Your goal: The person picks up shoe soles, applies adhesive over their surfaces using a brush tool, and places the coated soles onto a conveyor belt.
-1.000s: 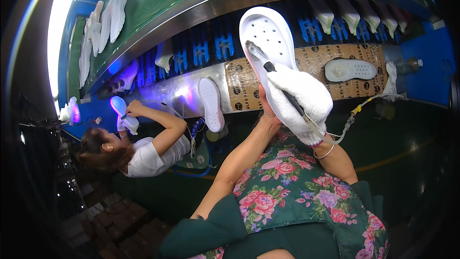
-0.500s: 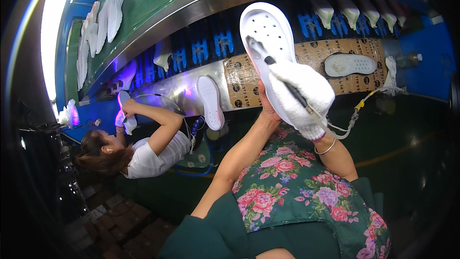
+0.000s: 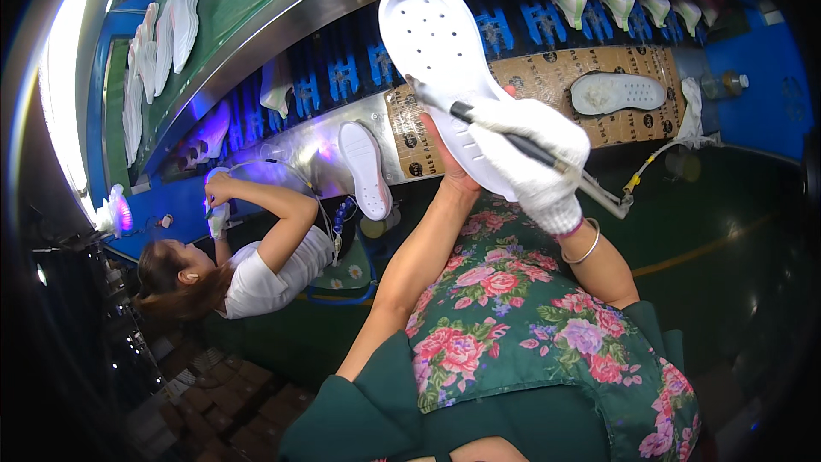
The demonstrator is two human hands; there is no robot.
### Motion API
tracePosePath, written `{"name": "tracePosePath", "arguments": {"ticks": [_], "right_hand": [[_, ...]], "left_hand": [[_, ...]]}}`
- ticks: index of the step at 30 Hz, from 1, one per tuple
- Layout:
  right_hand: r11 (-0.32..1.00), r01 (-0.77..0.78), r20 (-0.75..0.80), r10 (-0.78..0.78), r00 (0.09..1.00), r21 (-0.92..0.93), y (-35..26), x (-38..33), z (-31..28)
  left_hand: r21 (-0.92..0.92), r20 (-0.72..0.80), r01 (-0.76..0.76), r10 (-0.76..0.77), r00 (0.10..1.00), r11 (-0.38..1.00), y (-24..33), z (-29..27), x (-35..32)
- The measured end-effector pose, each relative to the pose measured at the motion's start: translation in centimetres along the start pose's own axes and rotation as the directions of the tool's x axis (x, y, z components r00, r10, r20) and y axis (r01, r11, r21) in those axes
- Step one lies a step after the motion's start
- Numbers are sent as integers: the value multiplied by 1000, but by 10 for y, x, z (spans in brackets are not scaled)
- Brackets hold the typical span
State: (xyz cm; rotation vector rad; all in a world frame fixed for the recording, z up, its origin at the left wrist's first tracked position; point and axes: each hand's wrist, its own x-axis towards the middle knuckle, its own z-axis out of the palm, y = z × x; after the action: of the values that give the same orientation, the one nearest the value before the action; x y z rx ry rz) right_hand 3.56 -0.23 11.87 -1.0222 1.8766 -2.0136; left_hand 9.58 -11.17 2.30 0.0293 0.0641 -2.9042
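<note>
A white shoe sole (image 3: 440,47) with small holes across its wide end is tilted up in front of me. My bare left hand (image 3: 456,169) grips it from beneath, fingers showing at both edges of its middle. In a white knit glove, my right hand (image 3: 540,154) is closed around a dark-handled brush (image 3: 523,148) that has a hose at its rear. The brush's bristles lie at the left edge of the sole, below the holes; whether they press on it I cannot tell.
Another white sole (image 3: 366,169) lies on the metal ledge. A greyish sole (image 3: 617,92) rests on taped cardboard (image 3: 547,77). Behind are blue holders (image 3: 342,77) and several hanging white shoe parts (image 3: 616,0). A co-worker (image 3: 274,278) sits at left. A clear bottle (image 3: 727,84) stands right.
The sole and both hands have shifted left and slightly up in the picture. The brush has moved from the sole's holed face to lower along its left edge.
</note>
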Motion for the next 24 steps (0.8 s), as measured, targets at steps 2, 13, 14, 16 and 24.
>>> {"name": "tracePosePath", "arguments": {"ticks": [2,13,14,16,24], "right_hand": [[981,-107,-107,125,986,159,1,-4,7],[986,34,-91,-19,996,164,7,-9,6],[940,278,57,-272,961,-199,2,-2,-1],[937,289,113,-271,956,-195,9,-16,13],[997,75,67,-77,995,30,9,-13,5]], "left_hand": [[183,-80,-3,18,997,983,5,4,2],[126,-59,14,-7,998,992,13,23,6],[127,-28,3,0,1000,992,14,24,6],[242,-106,-3,30,994,970,18,18,4],[18,47,2,-3,999,1000,31,36,10]]}}
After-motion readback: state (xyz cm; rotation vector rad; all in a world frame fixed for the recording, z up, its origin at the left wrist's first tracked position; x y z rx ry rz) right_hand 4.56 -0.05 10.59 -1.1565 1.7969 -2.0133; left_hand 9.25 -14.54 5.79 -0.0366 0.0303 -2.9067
